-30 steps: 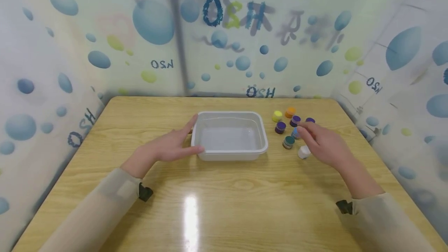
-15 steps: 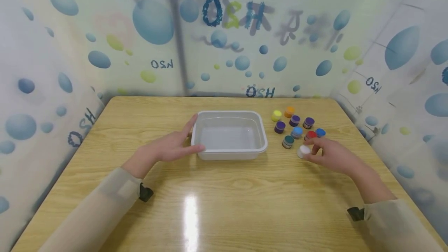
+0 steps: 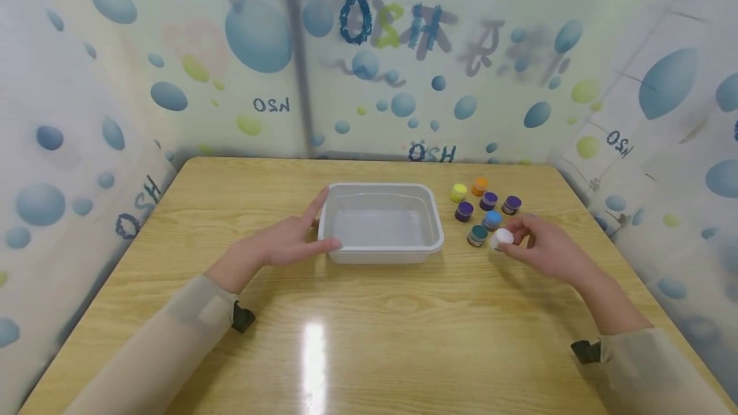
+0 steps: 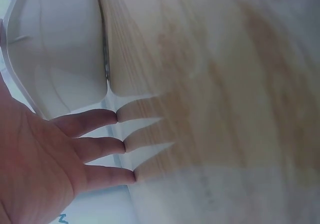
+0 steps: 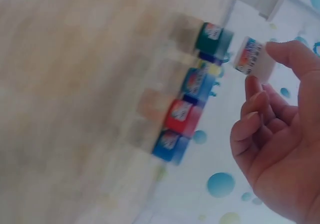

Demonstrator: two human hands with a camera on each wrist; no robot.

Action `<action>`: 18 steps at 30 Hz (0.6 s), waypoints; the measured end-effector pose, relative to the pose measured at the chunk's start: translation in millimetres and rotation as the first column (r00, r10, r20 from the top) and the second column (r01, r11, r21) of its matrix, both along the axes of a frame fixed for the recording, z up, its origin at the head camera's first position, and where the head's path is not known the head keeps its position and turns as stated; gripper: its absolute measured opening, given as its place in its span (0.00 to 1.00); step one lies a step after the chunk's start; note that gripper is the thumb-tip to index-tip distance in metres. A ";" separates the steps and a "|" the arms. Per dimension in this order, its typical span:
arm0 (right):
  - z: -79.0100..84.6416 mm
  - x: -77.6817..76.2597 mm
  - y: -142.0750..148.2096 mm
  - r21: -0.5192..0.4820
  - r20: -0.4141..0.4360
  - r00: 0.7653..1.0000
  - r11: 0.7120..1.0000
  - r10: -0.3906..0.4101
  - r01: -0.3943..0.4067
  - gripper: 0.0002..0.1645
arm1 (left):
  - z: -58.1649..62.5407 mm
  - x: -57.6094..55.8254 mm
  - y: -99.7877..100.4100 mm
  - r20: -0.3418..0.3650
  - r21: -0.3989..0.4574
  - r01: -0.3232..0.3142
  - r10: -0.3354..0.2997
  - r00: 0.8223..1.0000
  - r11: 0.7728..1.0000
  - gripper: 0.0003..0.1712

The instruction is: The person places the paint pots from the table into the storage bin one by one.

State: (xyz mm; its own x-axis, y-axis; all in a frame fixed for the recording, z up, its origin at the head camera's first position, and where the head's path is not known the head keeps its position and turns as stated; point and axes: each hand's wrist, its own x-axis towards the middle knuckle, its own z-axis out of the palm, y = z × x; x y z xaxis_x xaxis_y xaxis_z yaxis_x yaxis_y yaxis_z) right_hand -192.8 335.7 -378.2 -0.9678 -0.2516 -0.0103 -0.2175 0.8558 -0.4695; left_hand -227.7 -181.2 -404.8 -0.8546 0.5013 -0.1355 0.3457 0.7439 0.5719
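Note:
My right hand [image 3: 544, 245] pinches a small white paint jar [image 3: 503, 239] between thumb and fingers. The right wrist view shows that jar [image 5: 250, 56] raised off the table, its printed label visible. At the left end of a white plastic basin [image 3: 380, 256], my left hand [image 3: 288, 239] spreads its thumb and index finger along the rim. Its other fingers [image 4: 107, 176] are straight, with their tips on the tabletop, in the left wrist view. Nearest the held jar stand a green jar [image 3: 477, 235] and a light blue jar [image 3: 492, 220].
Further back stand yellow [image 3: 459, 193], orange [image 3: 480, 186] and several purple jars [image 3: 464, 212]. A red jar [image 5: 181, 118] and a dark blue jar [image 5: 170, 146] show in the right wrist view. The wooden table [image 3: 403, 338] meets patterned walls at the back and sides.
My right hand moved from above the jars to the white jar, took hold of it and lifted it slightly. The left hand has stayed at the basin.

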 end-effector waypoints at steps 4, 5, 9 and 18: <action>15.1 -3.7 -16.8 -0.038 -0.037 0.999 0.999 -0.006 0.004 0.24 | 1.3 0.0 -0.5 0.002 -0.003 -0.001 0.001 1.000 1.000 0.68; 19.3 -4.9 -22.2 -0.052 -0.043 0.999 0.999 -0.006 0.003 0.24 | 1.8 0.0 -0.4 0.003 -0.003 0.000 0.000 1.000 1.000 0.68; 35.3 -12.5 -46.3 -0.105 -0.069 0.998 0.994 0.009 -0.017 0.24 | 2.7 -0.2 0.0 0.002 -0.007 0.002 -0.002 1.000 1.000 0.68; 54.1 -39.3 -103.7 -0.150 -0.060 0.994 0.984 0.090 -0.098 0.23 | -0.3 -1.6 -1.1 0.000 -0.004 0.010 -0.010 1.000 1.000 0.68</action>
State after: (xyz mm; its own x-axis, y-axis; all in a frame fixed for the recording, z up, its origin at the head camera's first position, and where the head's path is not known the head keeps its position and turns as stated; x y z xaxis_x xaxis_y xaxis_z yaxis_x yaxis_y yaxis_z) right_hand -232.1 232.0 -324.1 -0.9379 -0.3361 0.0859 -0.3216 0.7498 -0.5782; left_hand -229.3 -182.2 -405.1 -0.8496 0.5092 -0.1375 0.3529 0.7425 0.5694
